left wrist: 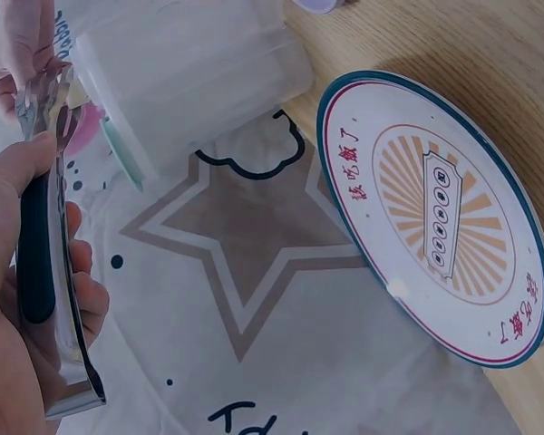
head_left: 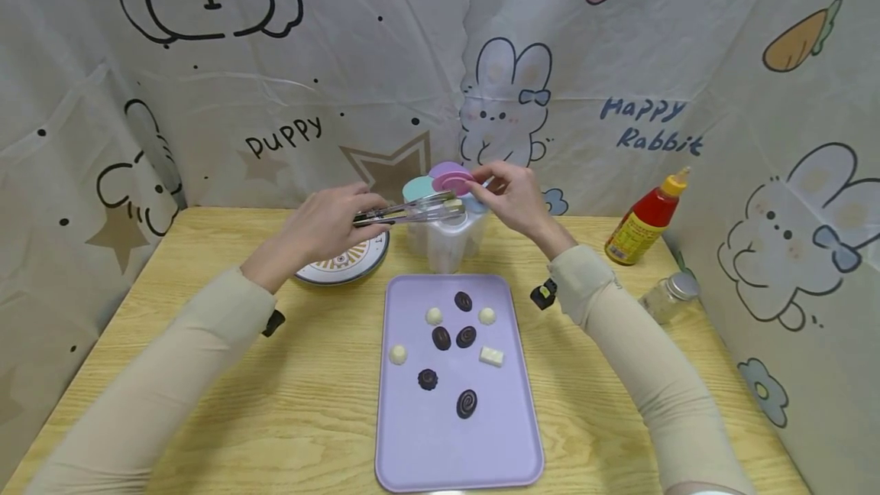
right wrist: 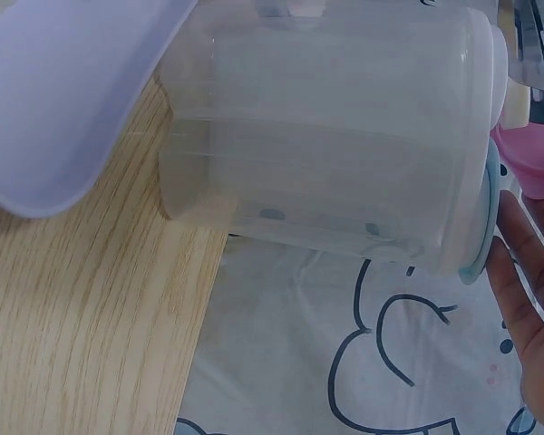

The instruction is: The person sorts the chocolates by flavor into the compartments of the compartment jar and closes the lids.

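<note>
My left hand grips metal tongs with dark handle grips, their tips reaching over the clear container. A cream-coloured chocolate piece sits between the tong tips. With thumb and fingers my right hand pinches the raised pink lid of the container. Other lids on its top are mint green and purple; a pale blue one lies by the right fingers. In front, dark chocolates and white chocolates lie spread on a lilac tray.
A patterned plate with a blue rim stands left of the container, partly under the left hand. To the right are a red sauce bottle with a yellow cap and a glass jar. A printed cloth backs the wooden table.
</note>
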The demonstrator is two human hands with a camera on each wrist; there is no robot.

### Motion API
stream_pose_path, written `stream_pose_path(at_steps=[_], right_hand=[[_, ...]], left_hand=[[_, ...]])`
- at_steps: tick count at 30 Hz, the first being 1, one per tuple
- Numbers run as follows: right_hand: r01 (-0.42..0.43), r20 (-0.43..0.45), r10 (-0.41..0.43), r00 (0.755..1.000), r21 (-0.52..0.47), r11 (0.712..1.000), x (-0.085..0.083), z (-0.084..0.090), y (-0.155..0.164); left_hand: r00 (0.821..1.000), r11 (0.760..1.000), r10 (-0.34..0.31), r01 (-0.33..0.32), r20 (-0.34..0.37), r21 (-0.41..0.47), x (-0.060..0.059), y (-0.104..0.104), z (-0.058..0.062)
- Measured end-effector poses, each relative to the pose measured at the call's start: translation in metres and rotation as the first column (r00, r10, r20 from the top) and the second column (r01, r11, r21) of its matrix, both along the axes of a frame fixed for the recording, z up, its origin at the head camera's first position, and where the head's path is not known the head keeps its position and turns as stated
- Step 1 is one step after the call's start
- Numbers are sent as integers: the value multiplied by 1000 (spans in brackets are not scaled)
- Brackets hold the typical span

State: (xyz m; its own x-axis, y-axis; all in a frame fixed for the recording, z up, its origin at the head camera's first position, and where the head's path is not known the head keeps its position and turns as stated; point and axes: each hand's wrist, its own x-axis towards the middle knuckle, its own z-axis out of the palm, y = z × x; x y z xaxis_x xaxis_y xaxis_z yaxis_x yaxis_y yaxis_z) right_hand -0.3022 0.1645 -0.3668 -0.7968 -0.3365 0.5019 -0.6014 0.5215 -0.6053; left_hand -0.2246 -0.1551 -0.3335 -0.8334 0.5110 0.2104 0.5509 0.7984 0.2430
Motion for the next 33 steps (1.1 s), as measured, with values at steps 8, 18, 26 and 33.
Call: stream_pose_path(at_steps=[8, 18, 26, 33], right_hand=[[-9, 0, 9, 1000, -1, 1000, 1, 1, 0], [-7, -10, 7, 1000, -1, 1000, 2, 1, 0], [-14, 8, 14, 1000, 1, 1000, 1, 0, 0], [-11, 7, 11, 1000, 0, 1000, 1, 0, 1]], left_hand=[[999, 1000, 28, -28, 38, -9, -1, -1, -2], [1000, 1000, 10, -10, -13, 24, 10, -11, -3], [995, 1000, -19, 20, -101, 0, 36, -32, -13], [995, 999, -24, 20, -92, -47, 55, -41, -33]])
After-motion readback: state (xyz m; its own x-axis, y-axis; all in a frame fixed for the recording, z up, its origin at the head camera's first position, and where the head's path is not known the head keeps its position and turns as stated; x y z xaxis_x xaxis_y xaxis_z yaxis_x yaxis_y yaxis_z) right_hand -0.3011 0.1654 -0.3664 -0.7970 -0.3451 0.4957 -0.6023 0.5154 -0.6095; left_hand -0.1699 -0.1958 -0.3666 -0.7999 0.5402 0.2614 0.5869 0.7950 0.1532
